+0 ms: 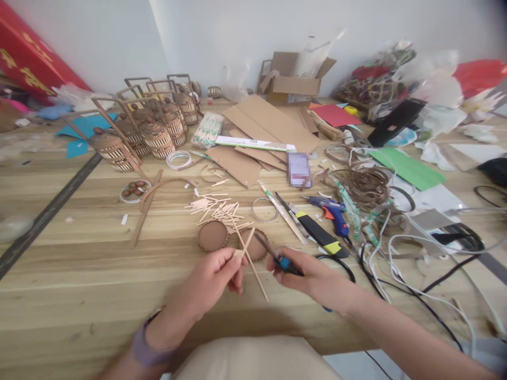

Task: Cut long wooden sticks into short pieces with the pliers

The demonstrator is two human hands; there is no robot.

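Just right of the round brown disc with a dark beaded rim [213, 236], the left hand [217, 274] pinches a short pale wooden stick [249, 241] — its lower end lost in the grip. Farther right of that disc, the right hand [319, 278] closes round a blue-and-black handled tool [289, 265], its dark tip blurred. A long, thin pale stick [257, 277] slants between disc and tool — held or lying, I can't tell.

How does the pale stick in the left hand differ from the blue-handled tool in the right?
The pale stick looks plain and wooden; the blue-handled tool has a blue-and-black handle and a darker shaft. The stick slants up rightward from the left hand; the tool points up leftward from the right hand. Both are hand-held.
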